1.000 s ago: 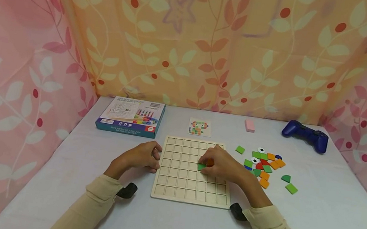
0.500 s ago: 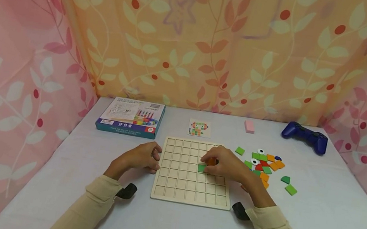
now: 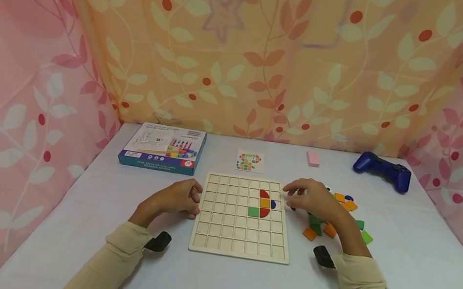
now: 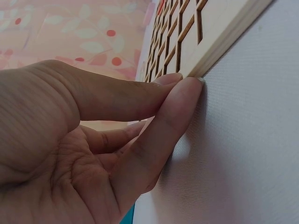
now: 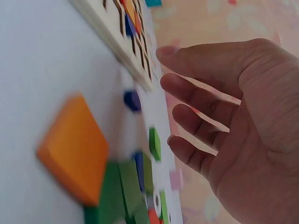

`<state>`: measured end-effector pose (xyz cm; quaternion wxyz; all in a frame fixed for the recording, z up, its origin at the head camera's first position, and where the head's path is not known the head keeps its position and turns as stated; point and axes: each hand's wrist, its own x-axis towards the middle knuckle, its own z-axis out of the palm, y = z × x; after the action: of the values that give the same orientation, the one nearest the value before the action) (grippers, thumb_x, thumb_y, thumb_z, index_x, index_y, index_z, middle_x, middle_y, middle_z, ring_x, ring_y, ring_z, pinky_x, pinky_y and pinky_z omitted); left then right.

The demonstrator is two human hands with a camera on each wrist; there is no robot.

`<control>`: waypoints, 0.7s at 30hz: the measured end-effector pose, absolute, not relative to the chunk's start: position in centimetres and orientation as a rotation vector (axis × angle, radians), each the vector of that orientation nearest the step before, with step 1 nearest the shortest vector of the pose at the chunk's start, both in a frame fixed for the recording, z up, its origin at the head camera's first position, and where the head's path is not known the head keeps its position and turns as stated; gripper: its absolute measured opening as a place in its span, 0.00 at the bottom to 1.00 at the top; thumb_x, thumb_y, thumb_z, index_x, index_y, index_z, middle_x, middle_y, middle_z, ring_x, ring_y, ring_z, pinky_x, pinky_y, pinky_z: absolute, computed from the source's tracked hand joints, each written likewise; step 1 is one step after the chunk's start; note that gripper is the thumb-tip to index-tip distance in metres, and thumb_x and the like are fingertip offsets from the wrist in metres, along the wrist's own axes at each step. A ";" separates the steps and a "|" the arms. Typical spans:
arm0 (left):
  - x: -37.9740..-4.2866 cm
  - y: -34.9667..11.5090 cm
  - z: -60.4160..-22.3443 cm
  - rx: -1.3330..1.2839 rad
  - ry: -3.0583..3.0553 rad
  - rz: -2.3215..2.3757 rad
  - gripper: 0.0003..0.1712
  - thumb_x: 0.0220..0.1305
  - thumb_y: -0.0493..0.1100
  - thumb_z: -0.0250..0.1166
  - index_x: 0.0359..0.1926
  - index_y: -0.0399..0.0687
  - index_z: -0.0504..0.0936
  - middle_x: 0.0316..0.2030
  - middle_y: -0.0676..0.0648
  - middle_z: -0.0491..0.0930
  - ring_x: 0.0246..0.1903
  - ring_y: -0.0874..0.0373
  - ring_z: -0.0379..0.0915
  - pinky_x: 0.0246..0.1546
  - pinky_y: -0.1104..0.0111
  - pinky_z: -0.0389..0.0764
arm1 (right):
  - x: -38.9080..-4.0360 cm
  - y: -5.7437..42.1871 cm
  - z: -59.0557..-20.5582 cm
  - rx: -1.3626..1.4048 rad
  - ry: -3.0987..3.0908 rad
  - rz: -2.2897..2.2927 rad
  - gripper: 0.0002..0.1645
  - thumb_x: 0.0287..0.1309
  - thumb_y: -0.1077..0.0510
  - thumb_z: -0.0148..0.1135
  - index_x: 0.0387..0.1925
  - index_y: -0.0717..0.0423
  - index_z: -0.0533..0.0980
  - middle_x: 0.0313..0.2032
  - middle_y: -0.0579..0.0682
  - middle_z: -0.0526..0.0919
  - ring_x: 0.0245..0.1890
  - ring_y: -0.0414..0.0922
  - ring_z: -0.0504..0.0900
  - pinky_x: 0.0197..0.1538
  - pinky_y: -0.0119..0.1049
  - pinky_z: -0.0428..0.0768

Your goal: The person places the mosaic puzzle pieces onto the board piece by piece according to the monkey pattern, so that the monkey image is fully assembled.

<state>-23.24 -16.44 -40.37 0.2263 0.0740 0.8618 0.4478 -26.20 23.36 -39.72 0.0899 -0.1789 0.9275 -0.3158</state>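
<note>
A pale wooden grid board (image 3: 221, 246) lies in the middle of the table. Set in its squares are a green square tile (image 3: 253, 212), an orange square tile (image 3: 265, 203), two red rounded tiles (image 3: 265, 194) and a blue rounded tile (image 3: 273, 204). My left hand (image 3: 177, 197) holds the board's left edge between thumb and forefinger, as the left wrist view shows at close range. Beside the board's right edge, my right hand (image 3: 314, 199) hovers with fingers spread and nothing in them. It partly hides a pile of loose tiles, among them an orange tile (image 5: 74, 149) and a dark blue piece (image 5: 132, 100).
Behind the board lies a small pattern card (image 3: 250, 161). A boxed set (image 3: 162, 148) is at the back left. Toward the back right are a pink block (image 3: 313, 159) and a blue game controller (image 3: 382, 171). Patterned curtains (image 3: 242, 67) enclose the table.
My right hand has left the board and moved right to the loose tiles, uncovering the red, orange and blue tiles in the grid. The green tile stays in its square; my left hand keeps its place.
</note>
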 end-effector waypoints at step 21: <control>-23.2 -16.5 -40.3 0.203 2.375 1.233 0.34 0.60 0.30 0.73 0.66 0.32 0.70 0.47 0.40 0.77 0.34 0.55 0.80 0.39 0.69 0.88 | -26.7 29.6 -39.6 -0.272 2.772 -0.830 0.26 0.61 0.55 0.73 0.61 0.56 0.82 0.49 0.54 0.87 0.45 0.50 0.79 0.47 0.39 0.80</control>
<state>-23.23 -16.47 -40.32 0.2270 0.0736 0.8619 0.4475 -26.67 29.64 -39.64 0.1174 -0.0930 0.9472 -0.2836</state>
